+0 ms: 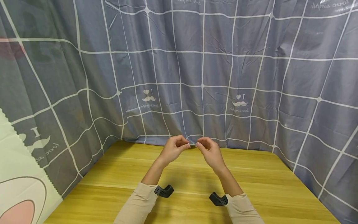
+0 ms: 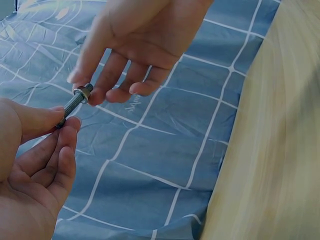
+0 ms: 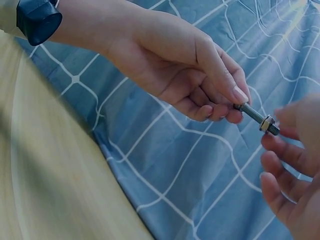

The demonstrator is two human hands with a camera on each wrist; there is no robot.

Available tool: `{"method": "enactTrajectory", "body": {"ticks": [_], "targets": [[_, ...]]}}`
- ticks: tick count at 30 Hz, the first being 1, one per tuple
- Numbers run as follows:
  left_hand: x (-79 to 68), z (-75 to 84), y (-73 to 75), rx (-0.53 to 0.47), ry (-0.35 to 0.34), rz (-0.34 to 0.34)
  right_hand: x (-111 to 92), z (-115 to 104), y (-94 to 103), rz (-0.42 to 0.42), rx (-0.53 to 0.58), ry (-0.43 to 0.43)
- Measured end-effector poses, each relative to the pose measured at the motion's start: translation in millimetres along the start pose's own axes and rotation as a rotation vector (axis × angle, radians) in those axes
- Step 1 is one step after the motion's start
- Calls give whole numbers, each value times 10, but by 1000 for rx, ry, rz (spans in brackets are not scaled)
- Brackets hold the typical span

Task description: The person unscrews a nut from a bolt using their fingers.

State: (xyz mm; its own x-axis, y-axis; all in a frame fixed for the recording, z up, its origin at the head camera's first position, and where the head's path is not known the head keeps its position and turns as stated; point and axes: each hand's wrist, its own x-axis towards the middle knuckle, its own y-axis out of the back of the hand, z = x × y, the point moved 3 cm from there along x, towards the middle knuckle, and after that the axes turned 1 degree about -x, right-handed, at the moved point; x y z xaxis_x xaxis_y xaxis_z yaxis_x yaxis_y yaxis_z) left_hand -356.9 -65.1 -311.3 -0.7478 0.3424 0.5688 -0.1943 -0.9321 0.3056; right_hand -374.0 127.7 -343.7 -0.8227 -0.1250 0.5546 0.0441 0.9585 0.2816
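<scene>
Steel bolt (image 2: 73, 103) spans both hands' pinching grips.

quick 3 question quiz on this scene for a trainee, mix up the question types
1. True or false: the bolt lies flat on the wooden table.
2. Which hand pinches the plain end of the bolt, away from the nut? A) left hand B) right hand
3. Fill in: behind the table hangs a grey ____ with a white grid.

Key: 1 false, it is held up between both hands. 2 A. 3 cloth.
</scene>
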Motion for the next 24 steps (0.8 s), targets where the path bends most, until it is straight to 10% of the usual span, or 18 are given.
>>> {"method": "enactTrajectory", "body": {"ticks": [24], "targets": [[-6,20,-3,-7,-5,-14,1,20,-1,-18,-18,-21]]}}
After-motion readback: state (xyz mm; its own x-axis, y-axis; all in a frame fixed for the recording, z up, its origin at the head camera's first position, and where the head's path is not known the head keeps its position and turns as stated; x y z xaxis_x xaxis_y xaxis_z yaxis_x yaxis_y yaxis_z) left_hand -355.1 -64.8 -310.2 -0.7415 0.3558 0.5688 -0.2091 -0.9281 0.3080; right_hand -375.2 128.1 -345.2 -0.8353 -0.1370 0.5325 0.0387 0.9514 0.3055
